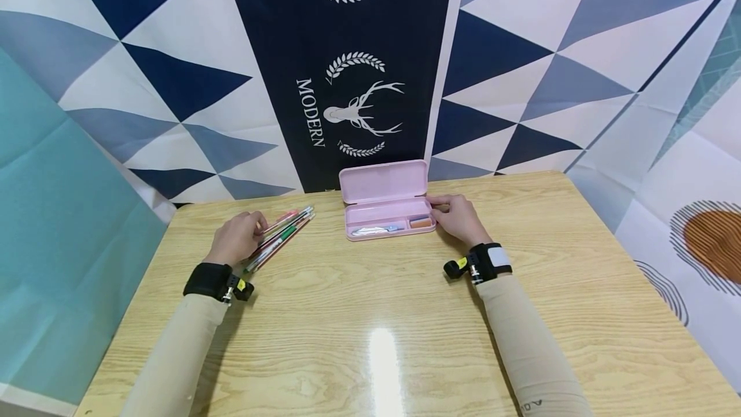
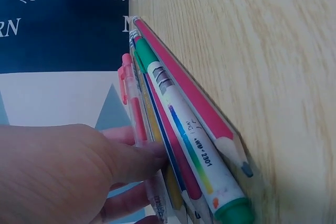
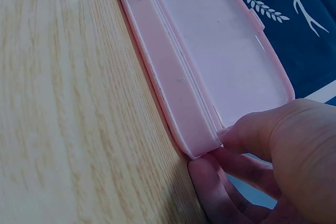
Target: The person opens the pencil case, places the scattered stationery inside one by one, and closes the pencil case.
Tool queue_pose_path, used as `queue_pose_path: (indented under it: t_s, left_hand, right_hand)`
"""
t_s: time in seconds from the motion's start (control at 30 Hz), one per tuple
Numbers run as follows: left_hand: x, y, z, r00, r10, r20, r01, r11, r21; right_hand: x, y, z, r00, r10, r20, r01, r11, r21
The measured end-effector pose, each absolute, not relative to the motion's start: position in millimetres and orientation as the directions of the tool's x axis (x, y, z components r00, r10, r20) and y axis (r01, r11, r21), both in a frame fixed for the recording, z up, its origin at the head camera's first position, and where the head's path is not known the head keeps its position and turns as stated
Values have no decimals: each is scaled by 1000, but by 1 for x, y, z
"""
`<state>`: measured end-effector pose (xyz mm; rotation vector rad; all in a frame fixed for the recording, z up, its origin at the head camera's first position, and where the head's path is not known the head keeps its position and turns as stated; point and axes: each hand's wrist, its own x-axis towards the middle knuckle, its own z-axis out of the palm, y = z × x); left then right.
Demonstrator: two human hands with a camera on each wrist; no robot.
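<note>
Left hand [image 1: 234, 237] pinches a pink pen [image 2: 137, 119], clear barrel, thumb in front, fingers behind. Yellow pencil [image 2: 155, 116] runs right by the thumb tip; can't tell if the grip takes it in too. Other pens and pencils lie in a slanted bunch just right of the left hand, far ends angled away toward the case: green-and-white marker [image 2: 189, 145], and on the marker's outer side, away from the hand, a pink pencil [image 2: 194, 82] with its sharpened tip toward the wrist.

Right hand [image 1: 459, 219] grips the near end of the pink case [image 1: 376, 212], thumb at the inner edge, fingers outside. Case sits on the table between the hands, touching the right one, apart from the left. Lid [image 1: 383, 183] is open, raised on the side away from the person. In the case, left of the right hand: a blue-and-white tool [image 1: 373, 230], too small to identify, and closer to that hand an orange-and-blue block [image 1: 420, 222] in its own compartment.

Wood table [image 1: 324, 307] under both hands. Black band with camera on each wrist, beige sleeves [image 1: 532, 346] below. Patterned cloth [image 1: 347, 111] with a white deer head hangs beyond the hands.
</note>
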<state>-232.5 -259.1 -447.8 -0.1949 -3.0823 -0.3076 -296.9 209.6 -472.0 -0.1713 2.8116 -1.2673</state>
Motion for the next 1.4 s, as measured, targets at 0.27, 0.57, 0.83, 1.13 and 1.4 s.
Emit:
queue_pose_path:
  t_s: [0.27,0.57,0.83,1.13,1.4]
  left_hand:
    - [-234,-259,-444,-992,115,53,123,978,169]
    - [-233,-261,-435,-985,145,95,158,974,159]
    - [-232,-258,-428,-984,135,112,152,976,155]
    - [-233,-255,-423,-977,146,153,167,977,135]
    - [-232,-251,-424,-976,144,163,163,981,109]
  right_hand:
    - [-299,209,-472,-993,-121,1,-80,654,-752]
    - [-300,210,-472,-990,-142,15,-104,642,-760]
    - [-301,210,-473,-988,-151,21,-114,643,-757]
    - [-301,211,-473,-989,-150,15,-109,640,-761]
    - [-300,211,-473,-989,-147,23,-114,645,-756]
